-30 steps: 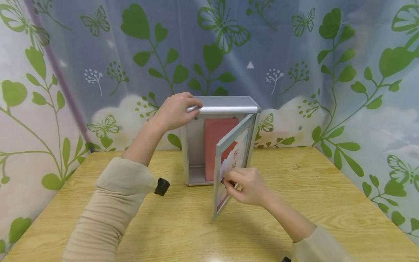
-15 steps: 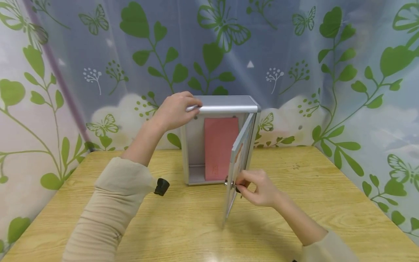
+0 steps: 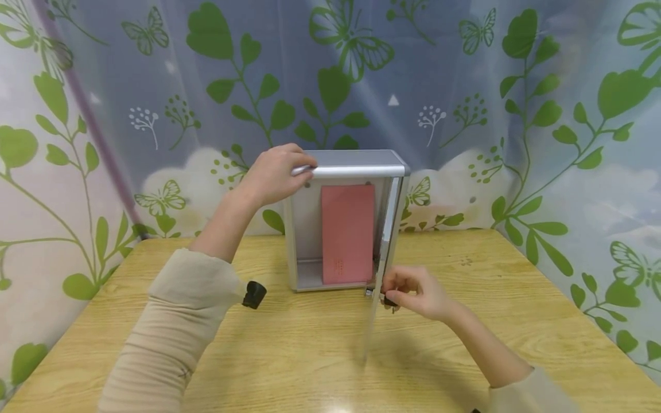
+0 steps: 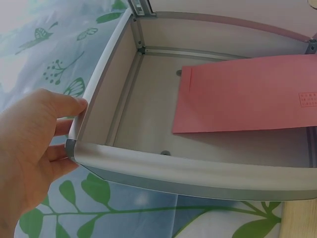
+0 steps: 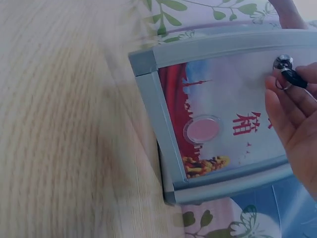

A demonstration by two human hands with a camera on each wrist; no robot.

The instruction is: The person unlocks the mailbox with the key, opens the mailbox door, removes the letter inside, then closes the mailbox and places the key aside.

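A silver-framed metal box (image 3: pixel 361 171) stands upright on the table, its front door (image 5: pixel 143 62) swung out on the right side. Inside, a red envelope (image 3: pixel 348 235) leans against the back wall. My left hand (image 3: pixel 276 175) grips the box's upper left corner, thumb on the frame's inner edge and fingers outside, as the left wrist view (image 4: pixel 27 144) shows. With thumb and fingers my right hand (image 3: pixel 420 292) pinches a black-headed key (image 5: pixel 294 78) sitting in the door's lock (image 5: pixel 282 62). The door is nearly edge-on in the head view; its printed front shows in the right wrist view.
The box stands near the back of a wood-grain table (image 3: pixel 289 355). Behind and at both sides hangs a cloth backdrop (image 3: pixel 449 63) with green leaves and butterflies. A small black piece (image 3: pixel 254 295) sticks out from the left sleeve (image 3: pixel 181 310).
My right hand has drawn the door farther out to the right by the key, so more of the red envelope shows. My left hand has stayed on the box corner.
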